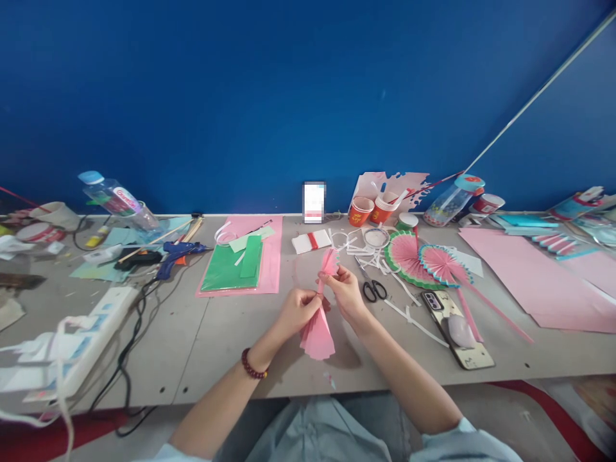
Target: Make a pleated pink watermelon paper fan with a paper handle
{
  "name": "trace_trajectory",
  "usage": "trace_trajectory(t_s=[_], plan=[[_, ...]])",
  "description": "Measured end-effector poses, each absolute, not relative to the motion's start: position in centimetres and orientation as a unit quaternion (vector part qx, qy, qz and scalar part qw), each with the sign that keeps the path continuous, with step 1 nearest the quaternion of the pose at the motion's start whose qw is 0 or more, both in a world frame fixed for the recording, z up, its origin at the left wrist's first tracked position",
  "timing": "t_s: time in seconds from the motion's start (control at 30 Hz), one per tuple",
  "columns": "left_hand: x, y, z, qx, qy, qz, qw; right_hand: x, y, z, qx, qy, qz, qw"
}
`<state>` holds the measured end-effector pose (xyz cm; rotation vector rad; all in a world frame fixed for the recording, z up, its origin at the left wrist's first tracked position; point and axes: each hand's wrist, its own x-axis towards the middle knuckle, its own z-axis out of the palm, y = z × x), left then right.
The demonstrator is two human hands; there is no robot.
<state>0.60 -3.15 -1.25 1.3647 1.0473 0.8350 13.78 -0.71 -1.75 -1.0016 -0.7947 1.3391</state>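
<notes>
Between my hands is a pleated pink paper (319,335), pinched at its middle so that both ends spread like fans. The lower end flares toward me, while the smaller upper end points at the wall. My left hand (302,310) is closed on the paper's waist from the left. From the right, my right hand (345,290) grips it slightly higher, thumb and fingers pressed together. Black-handled scissors (375,290) lie just right of my right hand. Beyond the hands rests a white stack with a red band (312,241).
Finished pink paper fans (409,260) and a phone (457,330) lie to the right. Left are green paper (233,273), a blue glue gun (178,256) and a power strip (91,340) with cables. Red paper cups (360,210) stand near the blue wall; white paper strips (370,256) are scattered before them.
</notes>
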Motion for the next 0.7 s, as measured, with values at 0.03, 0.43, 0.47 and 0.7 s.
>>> trace_trajectory(t_s=[0.03, 0.43, 0.47, 0.7], plan=[[0.62, -3.13, -1.24, 0.581, 0.449, 0.358, 0.577, 13.7, -0.72, -1.74, -0.433, -0.342, 0.579, 0.6], [0.45, -2.52, -1.25, 0.497, 0.415, 0.385, 0.658, 13.26, -1.19, -1.73, -0.413, -0.321, 0.618, 0.587], [0.49, -2.51, -1.31, 0.499, 0.42, 0.385, 0.653, 13.31, -1.11, -1.8, -0.417, -0.321, 0.609, 0.594], [0.37, -2.5, -1.33, 0.523, 0.445, 0.367, 0.628, 13.47, -0.99, -1.76, -0.439, -0.322, 0.565, 0.62]])
